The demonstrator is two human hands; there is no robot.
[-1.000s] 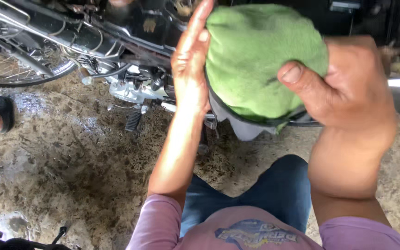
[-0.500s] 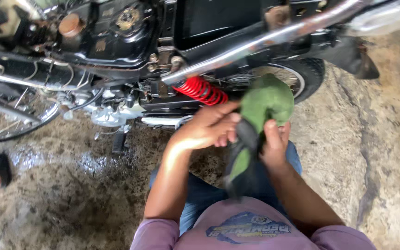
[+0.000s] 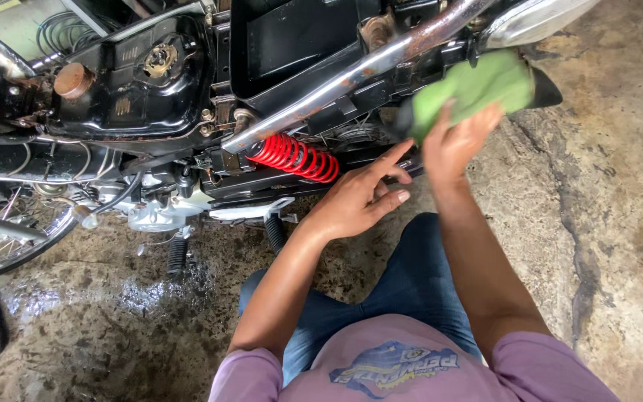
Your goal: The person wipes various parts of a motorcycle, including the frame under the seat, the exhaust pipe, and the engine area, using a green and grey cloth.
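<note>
Right now the fingers of the right hand [image 3: 457, 145] are bunched around a green cloth [image 3: 478, 87], pressing it up against the rear of a motorcycle [image 3: 187, 97], just beneath the rusty chrome rail [image 3: 359, 73] and beside the black tail end of the mudguard [image 3: 543, 91]. The left hand [image 3: 359, 197] holds nothing: its fingers are loose and spread, the forefinger stretched toward the dark frame just right of the red coil spring [image 3: 295, 158]. Both forearms rise from mauve sleeves, over knees in blue jeans [image 3: 381, 298]. Farther out, the black tank [image 3: 135, 85] with its rusted cap sits up left, a spoked wheel [image 3: 1, 246] at the left edge, and the stained concrete floor [image 3: 604, 223] is wet and dark beneath the engine.
</note>
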